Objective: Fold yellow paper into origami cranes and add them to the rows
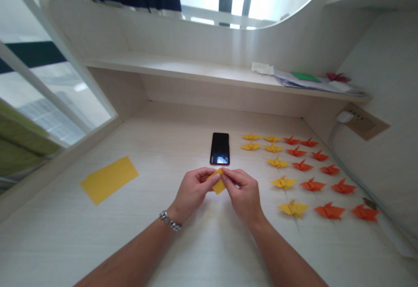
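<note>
Seven yellow paper cranes [284,182], ten orange paper cranes [312,185], one black phone [220,148], one flat yellow sheet [109,179], one folded yellow piece [218,185]

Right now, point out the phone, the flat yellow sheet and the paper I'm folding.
phone [220,148], head view, middle of its dark screen.
flat yellow sheet [109,179], head view, centre of the sheet.
folded yellow paper [218,186], head view, its uncovered lower corner.
</note>
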The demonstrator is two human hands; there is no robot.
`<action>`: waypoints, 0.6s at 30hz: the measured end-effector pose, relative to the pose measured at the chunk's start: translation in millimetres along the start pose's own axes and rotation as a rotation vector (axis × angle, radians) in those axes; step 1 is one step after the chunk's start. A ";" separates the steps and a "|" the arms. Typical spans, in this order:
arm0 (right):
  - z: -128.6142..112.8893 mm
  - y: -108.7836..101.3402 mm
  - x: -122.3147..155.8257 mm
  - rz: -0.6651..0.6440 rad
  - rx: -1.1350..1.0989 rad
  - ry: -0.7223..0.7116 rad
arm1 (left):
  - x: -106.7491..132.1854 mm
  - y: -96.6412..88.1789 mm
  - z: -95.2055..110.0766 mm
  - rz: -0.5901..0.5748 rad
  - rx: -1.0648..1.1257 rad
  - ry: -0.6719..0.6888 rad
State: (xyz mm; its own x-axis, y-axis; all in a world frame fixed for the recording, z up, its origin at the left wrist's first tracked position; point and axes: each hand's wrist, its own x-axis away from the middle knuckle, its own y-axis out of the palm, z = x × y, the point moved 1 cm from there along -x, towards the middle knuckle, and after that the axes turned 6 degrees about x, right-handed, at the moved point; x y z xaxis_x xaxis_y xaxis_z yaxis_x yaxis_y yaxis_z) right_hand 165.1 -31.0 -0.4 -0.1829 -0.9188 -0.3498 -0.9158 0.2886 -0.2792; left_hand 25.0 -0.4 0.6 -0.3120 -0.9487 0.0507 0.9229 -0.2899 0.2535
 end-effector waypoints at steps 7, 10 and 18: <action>3.3 2.6 -1.2 -0.003 -0.113 0.112 | -1.1 0.1 -2.2 0.039 -0.034 0.038; 5.8 2.6 -3.4 -0.007 -0.154 0.189 | -0.1 1.6 -0.7 0.040 -0.052 0.039; 9.4 1.5 -7.3 -0.072 -0.152 0.228 | 2.9 4.4 -0.8 -0.041 -0.107 0.030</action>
State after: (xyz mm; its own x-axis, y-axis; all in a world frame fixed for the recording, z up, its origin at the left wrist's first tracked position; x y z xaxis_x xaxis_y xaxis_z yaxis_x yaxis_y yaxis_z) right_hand 168.4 -21.3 -6.7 -0.1756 -0.9773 -0.1186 -0.9693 0.1927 -0.1527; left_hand 28.3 -4.6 1.1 -0.3443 -0.9388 0.0129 0.9289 -0.3386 0.1500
